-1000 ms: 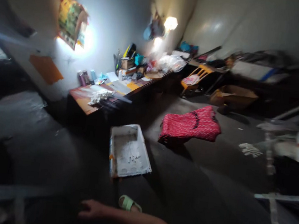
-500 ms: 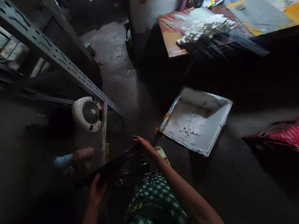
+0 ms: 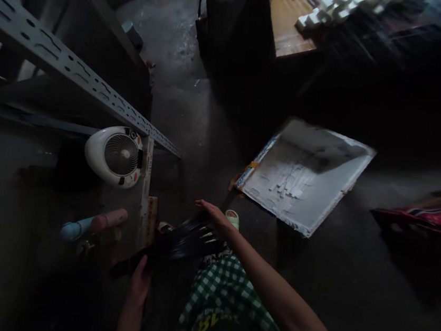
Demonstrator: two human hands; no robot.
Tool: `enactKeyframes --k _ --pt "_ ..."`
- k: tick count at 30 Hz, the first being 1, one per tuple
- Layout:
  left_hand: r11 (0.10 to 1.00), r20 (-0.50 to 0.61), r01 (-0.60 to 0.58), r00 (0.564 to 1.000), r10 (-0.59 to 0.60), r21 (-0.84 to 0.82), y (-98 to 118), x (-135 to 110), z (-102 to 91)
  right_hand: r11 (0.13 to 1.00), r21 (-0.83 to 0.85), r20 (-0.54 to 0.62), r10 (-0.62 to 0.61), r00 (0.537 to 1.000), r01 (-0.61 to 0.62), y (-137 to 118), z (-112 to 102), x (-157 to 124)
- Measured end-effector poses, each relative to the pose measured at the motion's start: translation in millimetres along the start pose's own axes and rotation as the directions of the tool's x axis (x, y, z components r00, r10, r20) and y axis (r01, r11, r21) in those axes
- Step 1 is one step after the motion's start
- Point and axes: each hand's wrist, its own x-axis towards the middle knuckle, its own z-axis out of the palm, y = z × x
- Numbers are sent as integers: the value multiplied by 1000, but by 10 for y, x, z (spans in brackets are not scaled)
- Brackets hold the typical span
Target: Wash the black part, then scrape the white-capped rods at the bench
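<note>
A thin black plastic bag [image 3: 179, 246], shiny and creased, stretches between my two hands in front of my legs. My left hand [image 3: 139, 284], low in the view, is closed on the bag's lower left end; part of its fingers lies behind the plastic and in shadow. At the upper right end, my right hand [image 3: 214, 219] lies against the plastic with its fingers straight and pointing left. Its thumb is hidden. Beneath my arms shows a green-and-white checked apron [image 3: 220, 303].
A white-lined open box [image 3: 299, 169] with small white pieces inside stands on the floor to the right. On the left are a perforated metal shelf post [image 3: 86, 81], a white fan [image 3: 114, 156] and pink and blue bottles [image 3: 108, 220]. White blocks [image 3: 333, 11] pile on a table.
The view has tipped downward and shifted, so the table slides toward the top edge. Between my hands the black plastic looks narrower and pulled into folds.
</note>
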Motion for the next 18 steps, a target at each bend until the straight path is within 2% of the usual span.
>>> enactKeyframes --k 3,8,13,18 --pt "1000 -83 -17 996 16 -4 -99 -14 290 1000 -6 10 19 1000 -18 -19 -198 148" --pt "1000 -155 -12 988 10 -12 -294 101 677 994 -90 33 62 998 -59 19 -549 439" --pt "993 -164 -107 982 99 -41 -516 356 935 980 -172 41 112 993 -103 173 -845 707" --pt "989 -176 -140 976 130 -45 -675 726 1091 969 -215 -40 115 993 -121 332 -1027 1029"
